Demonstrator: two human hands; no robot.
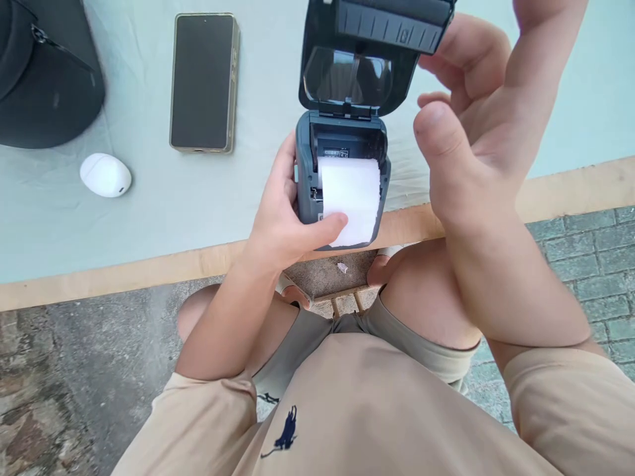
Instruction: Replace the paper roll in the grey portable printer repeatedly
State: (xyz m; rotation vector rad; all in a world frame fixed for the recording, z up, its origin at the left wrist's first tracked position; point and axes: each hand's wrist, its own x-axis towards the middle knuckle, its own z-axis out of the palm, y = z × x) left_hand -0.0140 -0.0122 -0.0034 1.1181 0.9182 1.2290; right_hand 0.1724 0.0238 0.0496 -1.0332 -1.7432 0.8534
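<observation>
A small dark blue-grey portable label printer (305,205) is held over the table's front edge, its lid (364,66) swung up and away from me. Inside its bay sits a white paper roll (352,182), with the loose end hanging towards me. My left hand (282,221) grips the printer's left side, and its thumb presses on the paper. To the right of the lid is my right hand (476,119), thumb apart from its bent fingers and nothing seen in it. Some of its fingers pass close to the lid's edge; whether they touch it I cannot tell.
On the pale-covered table (149,211) lie a smartphone (202,82), a white rounded earbud-style case (106,175) and a black zipped bag (49,86). The table's wooden edge (218,259) runs above my knees. A white scrap (342,268) lies below, between my feet.
</observation>
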